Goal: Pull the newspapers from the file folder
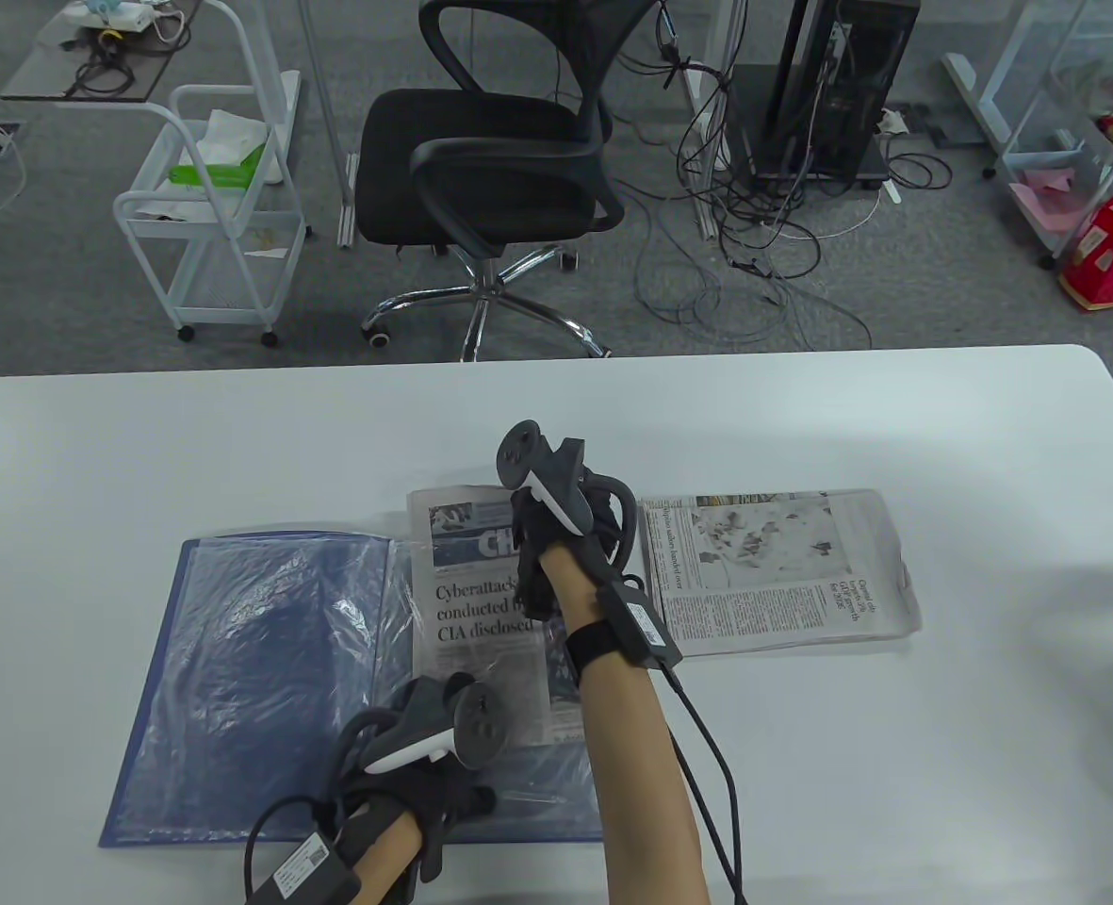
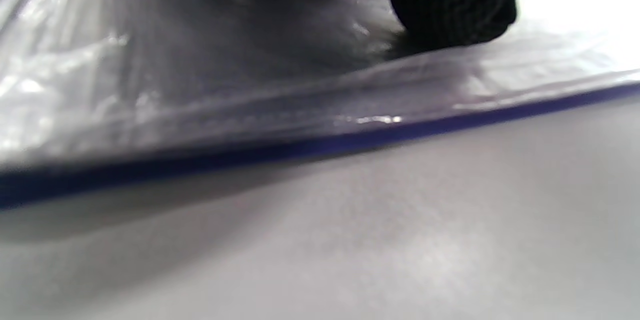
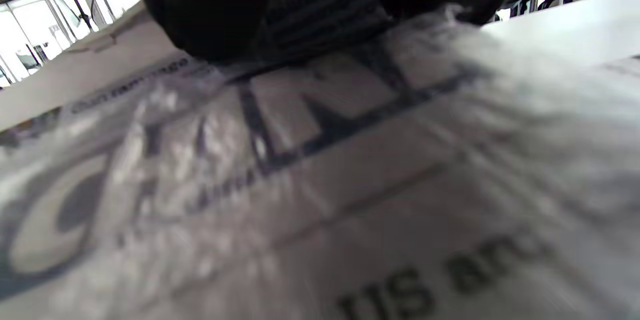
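A blue file folder (image 1: 236, 660) with clear plastic sleeves lies open on the white table. A folded newspaper (image 1: 476, 603) with a "Cyberattack" headline sticks out of its right sleeve past the far edge. My right hand (image 1: 556, 537) presses flat on the top of this newspaper; its gloved fingers (image 3: 210, 15) rest on the masthead. My left hand (image 1: 424, 792) presses on the folder's near edge, a fingertip (image 2: 450, 5) on the plastic sleeve (image 2: 200, 85). A second folded newspaper (image 1: 773, 570) lies free on the table to the right.
The table's far edge (image 1: 518, 363) runs across the middle of the table view. Beyond it stand a black office chair (image 1: 499, 160), a white cart (image 1: 212, 207) and tangled cables (image 1: 754, 236) on the floor. A cable (image 1: 707, 782) trails from my right wrist.
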The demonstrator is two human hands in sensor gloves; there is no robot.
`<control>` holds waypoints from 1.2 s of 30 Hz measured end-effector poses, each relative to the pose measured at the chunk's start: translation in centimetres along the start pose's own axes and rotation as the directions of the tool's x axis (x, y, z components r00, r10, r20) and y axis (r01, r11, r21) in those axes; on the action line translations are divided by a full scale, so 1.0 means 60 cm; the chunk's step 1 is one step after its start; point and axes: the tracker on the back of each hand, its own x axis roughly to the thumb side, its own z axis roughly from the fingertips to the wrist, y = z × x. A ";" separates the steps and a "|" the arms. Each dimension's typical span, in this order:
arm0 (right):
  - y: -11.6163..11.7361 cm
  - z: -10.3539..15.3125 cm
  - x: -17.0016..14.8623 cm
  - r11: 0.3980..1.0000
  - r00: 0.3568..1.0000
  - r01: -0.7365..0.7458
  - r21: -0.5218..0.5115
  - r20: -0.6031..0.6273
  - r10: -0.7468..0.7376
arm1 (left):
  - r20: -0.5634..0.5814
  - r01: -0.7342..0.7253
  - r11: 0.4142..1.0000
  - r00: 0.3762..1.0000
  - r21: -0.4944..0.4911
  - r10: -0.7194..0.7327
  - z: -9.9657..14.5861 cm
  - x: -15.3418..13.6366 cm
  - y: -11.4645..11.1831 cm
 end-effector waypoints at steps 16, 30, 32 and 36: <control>-0.087 0.026 0.016 0.935 0.995 0.099 -0.340 0.063 -0.083 | -0.009 -0.013 1.000 1.000 -0.010 0.013 0.000 -0.002 -0.001; -0.230 0.055 -0.047 0.805 0.917 0.393 -0.445 0.124 -0.379 | -0.009 -0.014 1.000 1.000 -0.014 0.013 -0.001 -0.003 -0.001; -0.255 0.064 -0.070 0.765 0.882 0.462 -0.449 0.140 -0.450 | -0.009 -0.015 1.000 1.000 -0.015 0.015 -0.002 -0.003 -0.001; -0.292 0.079 -0.117 0.706 0.821 0.554 -0.442 0.151 -0.550 | -0.010 -0.017 1.000 1.000 -0.016 0.017 -0.002 -0.003 -0.001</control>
